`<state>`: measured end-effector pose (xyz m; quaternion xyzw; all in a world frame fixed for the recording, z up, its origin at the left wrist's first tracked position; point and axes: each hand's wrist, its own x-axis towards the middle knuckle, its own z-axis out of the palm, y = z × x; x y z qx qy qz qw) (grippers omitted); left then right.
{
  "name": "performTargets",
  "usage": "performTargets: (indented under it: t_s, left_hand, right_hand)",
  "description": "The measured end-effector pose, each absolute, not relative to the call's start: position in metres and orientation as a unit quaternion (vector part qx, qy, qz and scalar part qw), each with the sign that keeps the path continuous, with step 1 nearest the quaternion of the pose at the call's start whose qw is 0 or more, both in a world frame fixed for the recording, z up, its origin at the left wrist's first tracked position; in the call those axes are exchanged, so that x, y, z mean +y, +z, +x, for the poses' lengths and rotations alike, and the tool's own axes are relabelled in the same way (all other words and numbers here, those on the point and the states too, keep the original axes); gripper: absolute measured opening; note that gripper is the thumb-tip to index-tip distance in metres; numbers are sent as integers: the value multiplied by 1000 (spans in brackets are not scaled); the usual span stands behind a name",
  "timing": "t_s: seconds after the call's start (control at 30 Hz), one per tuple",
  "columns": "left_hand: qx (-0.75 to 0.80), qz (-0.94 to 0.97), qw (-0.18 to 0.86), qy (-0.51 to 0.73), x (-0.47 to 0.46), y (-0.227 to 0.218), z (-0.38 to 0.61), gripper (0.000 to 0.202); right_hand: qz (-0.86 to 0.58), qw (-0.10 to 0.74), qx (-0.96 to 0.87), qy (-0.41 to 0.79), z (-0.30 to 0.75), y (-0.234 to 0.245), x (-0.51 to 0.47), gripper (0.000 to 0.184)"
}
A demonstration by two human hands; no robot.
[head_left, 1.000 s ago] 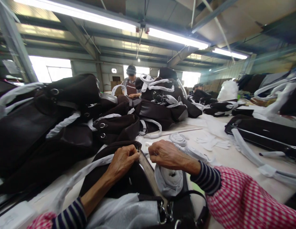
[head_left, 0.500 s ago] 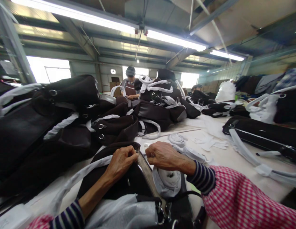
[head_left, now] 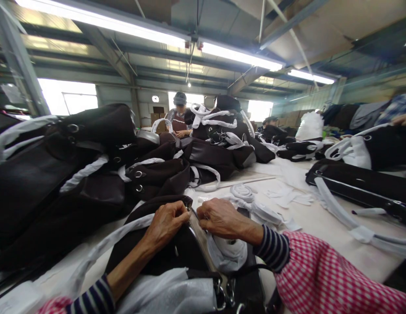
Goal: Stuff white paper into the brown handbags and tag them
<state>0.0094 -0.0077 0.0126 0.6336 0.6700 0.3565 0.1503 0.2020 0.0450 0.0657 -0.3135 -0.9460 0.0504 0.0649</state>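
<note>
Black bag [head_left: 162,259]: left hand [head_left: 166,221] pinches its zip [head_left: 194,233] at the far end; right hand [head_left: 220,216] curls just beside, its grip's closure hidden.

Wall clock [head_left: 155,99] left of far co-worker [head_left: 179,121]; strip light [head_left: 240,54] overhead.

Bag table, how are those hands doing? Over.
Left hand pinches black bag near far end of zipper. Right hand curled close by, hold hidden. White roll partly hidden behind it.
</note>
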Motion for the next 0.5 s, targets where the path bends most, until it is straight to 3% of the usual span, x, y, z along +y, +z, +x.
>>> performTargets:
  t_s: [0.17, 0.3, 0.5]
  left_hand:
    - [646, 656, 178, 348, -9, 15, 2, 35]
    - [601, 706, 210, 312, -11, 17, 1, 27]
    - [635, 730, 119, 225, -9, 14, 6, 27]
  right_hand:
    - [-314, 84, -943, 76, 199, 47, 51, 17]
    - [-311, 113, -938, 105, 200, 34, 53, 16]
    - [-324, 136, -926, 135, 201, 24, 54, 17]
